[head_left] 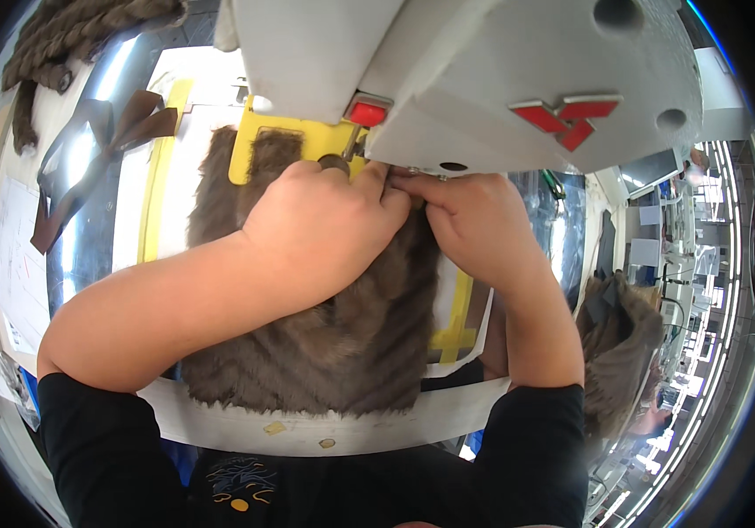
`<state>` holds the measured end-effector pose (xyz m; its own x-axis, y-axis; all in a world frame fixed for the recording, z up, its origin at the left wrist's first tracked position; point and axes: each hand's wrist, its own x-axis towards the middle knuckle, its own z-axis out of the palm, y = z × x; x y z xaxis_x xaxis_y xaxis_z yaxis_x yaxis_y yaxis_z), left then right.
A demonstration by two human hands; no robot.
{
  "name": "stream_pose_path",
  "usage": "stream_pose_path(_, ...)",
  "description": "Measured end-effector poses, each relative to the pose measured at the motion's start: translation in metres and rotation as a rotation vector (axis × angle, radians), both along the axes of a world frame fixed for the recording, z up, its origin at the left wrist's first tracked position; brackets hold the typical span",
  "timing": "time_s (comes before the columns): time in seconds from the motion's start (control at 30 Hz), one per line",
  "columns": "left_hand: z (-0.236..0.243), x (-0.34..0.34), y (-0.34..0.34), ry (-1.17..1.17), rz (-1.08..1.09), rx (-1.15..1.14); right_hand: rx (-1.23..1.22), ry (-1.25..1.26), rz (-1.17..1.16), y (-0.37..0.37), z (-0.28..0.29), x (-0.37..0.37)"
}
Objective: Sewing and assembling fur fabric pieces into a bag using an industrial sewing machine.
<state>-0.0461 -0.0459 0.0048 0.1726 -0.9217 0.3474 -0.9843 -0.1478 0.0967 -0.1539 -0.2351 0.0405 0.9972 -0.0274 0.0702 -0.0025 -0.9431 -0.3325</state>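
Observation:
A brown fur piece (351,343) lies spread over the worktable, its near edge hanging by the table's front rim. Above it looms the head of a white sewing machine (474,88), with a red part (367,112) beside the needle area. My left hand (316,224) is closed, its fingers curled on the fur just under the machine. Close against it, my right hand (483,224) pinches the fur's upper edge between thumb and fingers. The fingertips of both hands nearly meet, and the machine partly hides what lies between them. Behind my left hand is a yellow plate (241,150).
Brown ribbon strips (140,123) lie on the left, near a printed paper sheet (17,273). Bundled fur (87,35) sits at the far left. Another fur garment (619,343) hangs at the right. A green-handled tool (554,183) rests right of the machine, before a screen (650,174).

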Motion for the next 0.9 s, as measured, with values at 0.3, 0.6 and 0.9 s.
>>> stream_pose_path(0.3, -0.0026, -0.0007, 0.0008, -0.055, -0.006, -0.041, -0.034, -0.003, -0.007, 0.0009, -0.0009, -0.0006)
stream_pose_path(0.6, 0.0011, -0.0026, -0.0028, -0.062, -0.014, 0.047, -0.085, -0.028, -0.012, -0.0027, -0.0021, -0.0010)
stream_pose_path(0.9, 0.0039, -0.0036, -0.0074, -0.055, -0.038, 0.067, -0.076, -0.057, -0.008, -0.0083, -0.0011, -0.0037)
